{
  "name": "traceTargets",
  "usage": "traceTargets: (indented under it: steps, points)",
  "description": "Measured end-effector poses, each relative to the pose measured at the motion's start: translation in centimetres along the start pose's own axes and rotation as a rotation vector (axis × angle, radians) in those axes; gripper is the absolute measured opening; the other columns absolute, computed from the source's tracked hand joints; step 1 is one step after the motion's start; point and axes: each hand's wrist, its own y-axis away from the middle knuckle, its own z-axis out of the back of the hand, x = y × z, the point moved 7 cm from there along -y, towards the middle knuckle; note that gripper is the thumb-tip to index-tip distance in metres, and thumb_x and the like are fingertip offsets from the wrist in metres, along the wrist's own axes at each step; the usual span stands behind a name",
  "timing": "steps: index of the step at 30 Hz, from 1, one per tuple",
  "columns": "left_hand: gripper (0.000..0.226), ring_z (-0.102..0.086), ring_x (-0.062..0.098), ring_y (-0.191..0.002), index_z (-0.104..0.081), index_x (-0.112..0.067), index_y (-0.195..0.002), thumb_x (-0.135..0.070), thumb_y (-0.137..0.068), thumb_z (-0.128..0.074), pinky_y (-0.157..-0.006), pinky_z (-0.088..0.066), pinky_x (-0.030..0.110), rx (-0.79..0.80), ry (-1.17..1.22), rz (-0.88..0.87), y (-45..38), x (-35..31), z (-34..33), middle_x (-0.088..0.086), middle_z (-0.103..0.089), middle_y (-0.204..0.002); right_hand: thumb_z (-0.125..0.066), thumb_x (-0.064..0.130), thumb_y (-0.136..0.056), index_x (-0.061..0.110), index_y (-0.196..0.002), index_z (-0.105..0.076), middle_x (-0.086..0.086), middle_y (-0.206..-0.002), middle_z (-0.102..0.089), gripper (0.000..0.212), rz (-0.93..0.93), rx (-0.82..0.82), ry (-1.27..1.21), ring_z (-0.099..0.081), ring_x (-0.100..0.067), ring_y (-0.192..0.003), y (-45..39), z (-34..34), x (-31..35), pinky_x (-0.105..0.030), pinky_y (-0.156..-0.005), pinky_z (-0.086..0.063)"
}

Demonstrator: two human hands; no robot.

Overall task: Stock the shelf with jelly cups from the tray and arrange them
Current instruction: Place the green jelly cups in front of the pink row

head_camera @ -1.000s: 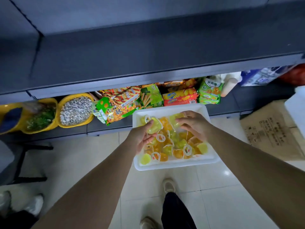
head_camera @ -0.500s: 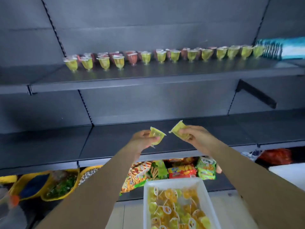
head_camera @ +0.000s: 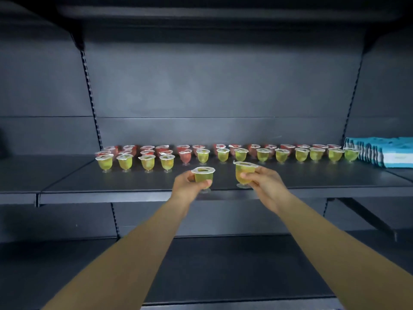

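Left hand point(head_camera: 190, 183) holds a cup point(head_camera: 203, 174), right hand point(head_camera: 263, 180) grips another point(head_camera: 244, 174), both upright over the shelf point(head_camera: 134, 186) (ready to extend the front row, I'd say)

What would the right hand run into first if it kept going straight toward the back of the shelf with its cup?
Probably the front row of green jelly cups, straight behind the cup that the right hand holds. The shelf between looks bare, though depth is hard to judge.
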Motion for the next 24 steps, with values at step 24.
traceTargets:
  steps: [24]
  points:
    - [0.038,-0.057,0.021,-0.106,-0.057,-0.010,-0.117,-0.012,-0.082,-0.070,-0.084,-0.041,0.026,-0.160,-0.212,0.019,-20.6,5.3,1.3,0.005,-0.063,-0.116,-0.072,0.003,-0.079,0.018,-0.111,-0.060,0.006,-0.106,-0.065,0.037,-0.038,-0.145,0.344,-0.059,-0.011,-0.100,-21.5,-7.4,-10.0,-0.024,-0.084,-0.047]
